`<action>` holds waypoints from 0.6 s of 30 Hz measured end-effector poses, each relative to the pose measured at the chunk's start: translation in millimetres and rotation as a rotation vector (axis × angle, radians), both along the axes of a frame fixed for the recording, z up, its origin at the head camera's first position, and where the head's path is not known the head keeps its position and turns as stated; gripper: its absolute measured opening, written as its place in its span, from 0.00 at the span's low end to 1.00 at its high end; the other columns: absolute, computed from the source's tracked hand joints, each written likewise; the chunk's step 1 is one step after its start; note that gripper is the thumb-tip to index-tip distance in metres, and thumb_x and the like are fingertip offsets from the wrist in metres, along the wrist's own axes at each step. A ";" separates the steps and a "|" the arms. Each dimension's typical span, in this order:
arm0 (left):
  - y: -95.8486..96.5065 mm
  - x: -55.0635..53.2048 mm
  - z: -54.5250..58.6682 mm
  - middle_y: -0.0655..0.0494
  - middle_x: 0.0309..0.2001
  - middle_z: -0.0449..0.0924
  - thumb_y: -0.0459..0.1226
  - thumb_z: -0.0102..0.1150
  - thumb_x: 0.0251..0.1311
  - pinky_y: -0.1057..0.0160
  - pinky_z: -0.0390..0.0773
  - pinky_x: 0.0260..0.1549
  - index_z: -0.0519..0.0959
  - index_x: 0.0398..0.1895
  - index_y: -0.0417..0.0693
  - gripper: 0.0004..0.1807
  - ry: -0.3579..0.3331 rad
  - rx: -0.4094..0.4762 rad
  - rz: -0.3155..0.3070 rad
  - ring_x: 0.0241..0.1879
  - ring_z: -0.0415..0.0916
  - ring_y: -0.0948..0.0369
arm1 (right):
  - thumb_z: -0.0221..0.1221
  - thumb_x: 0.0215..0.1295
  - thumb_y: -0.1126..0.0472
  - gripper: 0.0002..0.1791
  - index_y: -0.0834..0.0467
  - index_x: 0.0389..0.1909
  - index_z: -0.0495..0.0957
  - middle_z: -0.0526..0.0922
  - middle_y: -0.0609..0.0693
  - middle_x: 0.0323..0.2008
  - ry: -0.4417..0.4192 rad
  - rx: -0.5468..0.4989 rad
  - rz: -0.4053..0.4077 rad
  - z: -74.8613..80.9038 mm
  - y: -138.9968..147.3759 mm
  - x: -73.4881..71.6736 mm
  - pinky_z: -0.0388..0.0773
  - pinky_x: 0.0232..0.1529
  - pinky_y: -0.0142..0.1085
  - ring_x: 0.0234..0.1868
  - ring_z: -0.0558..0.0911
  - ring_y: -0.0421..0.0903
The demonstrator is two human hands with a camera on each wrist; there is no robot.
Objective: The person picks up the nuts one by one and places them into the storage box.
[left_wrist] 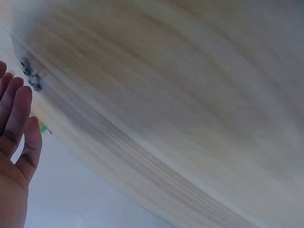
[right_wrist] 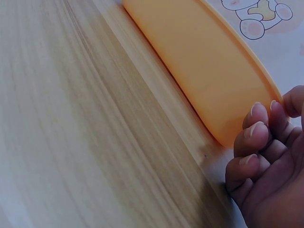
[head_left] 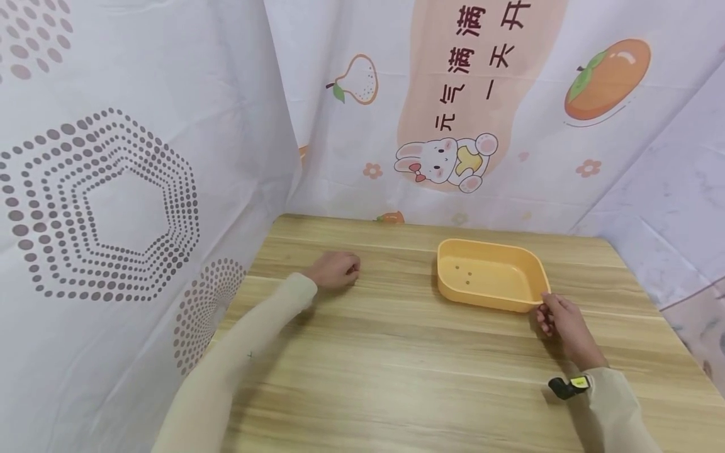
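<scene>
A yellow-orange plastic tray point(head_left: 493, 301) stands on the wooden table, with three small grey round spots on its floor. My right hand point(head_left: 569, 327) pinches the tray's rim at the near right corner between thumb and index finger; the other fingers curl loosely below, as the right wrist view shows. To the left of the tray, my left hand point(head_left: 334, 270) is low over the table. In the left wrist view its fingers are loosely bent, with small metal nuts point(left_wrist: 31, 74) on the table just beyond the fingertips. The head view hides these nuts behind the hand.
The wood-grain table point(head_left: 396, 377) runs back to a printed curtain point(head_left: 340, 157) with a rabbit and fruit. Another white curtain point(head_left: 238, 126) with dotted patterns hangs along the left. A small black device point(head_left: 566, 387) is at the right cuff.
</scene>
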State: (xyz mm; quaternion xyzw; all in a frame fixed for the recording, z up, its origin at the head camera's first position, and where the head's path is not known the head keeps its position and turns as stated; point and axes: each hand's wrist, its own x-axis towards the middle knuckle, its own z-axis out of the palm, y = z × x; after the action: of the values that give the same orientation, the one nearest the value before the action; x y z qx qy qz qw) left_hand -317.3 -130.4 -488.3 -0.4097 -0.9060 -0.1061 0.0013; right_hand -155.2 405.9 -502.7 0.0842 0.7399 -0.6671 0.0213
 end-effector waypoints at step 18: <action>-28.2 2.6 -1.0 0.63 0.36 0.79 0.45 0.63 0.71 0.68 0.77 0.32 0.85 0.39 0.50 0.09 -0.074 -0.030 0.068 0.32 0.74 0.69 | 0.46 0.83 0.47 0.23 0.59 0.31 0.72 0.77 0.44 0.22 -0.033 0.014 -0.009 3.1 0.4 -1.1 0.73 0.21 0.32 0.20 0.74 0.39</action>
State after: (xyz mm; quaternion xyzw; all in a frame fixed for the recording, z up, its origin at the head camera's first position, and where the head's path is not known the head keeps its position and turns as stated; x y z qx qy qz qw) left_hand -314.7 -158.6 -489.3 -0.3744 -0.9204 -0.1076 -0.0345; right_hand -156.3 406.3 -499.5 0.0986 0.7436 -0.6606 0.0301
